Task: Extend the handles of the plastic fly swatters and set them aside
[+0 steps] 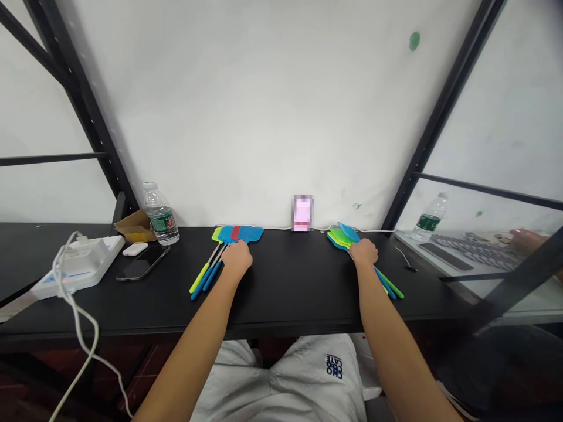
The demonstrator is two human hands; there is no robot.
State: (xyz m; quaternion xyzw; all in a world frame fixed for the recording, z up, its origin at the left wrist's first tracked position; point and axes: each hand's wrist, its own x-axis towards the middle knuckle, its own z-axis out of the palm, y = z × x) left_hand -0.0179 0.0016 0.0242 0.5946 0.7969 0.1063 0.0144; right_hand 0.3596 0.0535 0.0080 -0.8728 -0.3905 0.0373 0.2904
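Note:
On the left of the black table, several fly swatters (250, 234) with blue, red and yellow-green heads lie overlapping in a bunch. Their yellow and blue handles (201, 279) fan out toward the front edge. My left hand (237, 256) is closed at the lower edge of these heads; its fingertips are hidden underneath. On the right lies a second bunch of fly swatters (340, 237), with green, yellow and blue heads. My right hand (364, 252) is closed round their shafts just below the heads. Blue and green handles (390, 283) stick out behind its wrist.
A blurred-out upright phone-shaped object (302, 213) stands against the wall between the bunches. At left are a water bottle (162, 215), cardboard box (136, 226), white case (135, 249), phone (143, 263) and power strip (83, 266). Beyond the right frame post, another person's hand (525, 239) is near a keyboard.

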